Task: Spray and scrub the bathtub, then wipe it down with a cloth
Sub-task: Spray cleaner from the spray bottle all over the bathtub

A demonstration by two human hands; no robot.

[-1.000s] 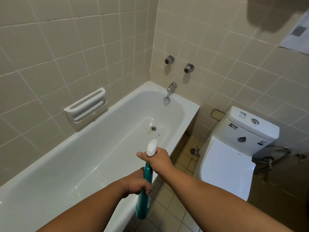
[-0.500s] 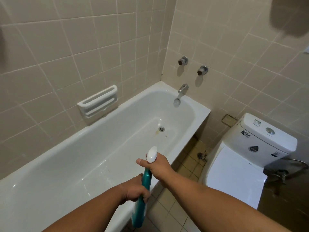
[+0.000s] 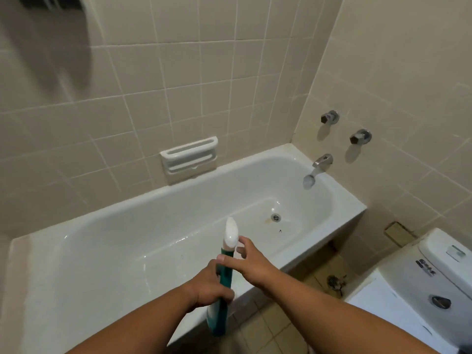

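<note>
Fingers of left hand grip spray bottle (teal) by bathtub.

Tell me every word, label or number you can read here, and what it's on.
Nothing here reads clearly.
Toilet tank: dark brand mark on its front, too blurred to read.
Sticker on the tank lid: too small to read.
Spray bottle: pale label near its base, unreadable.
</note>
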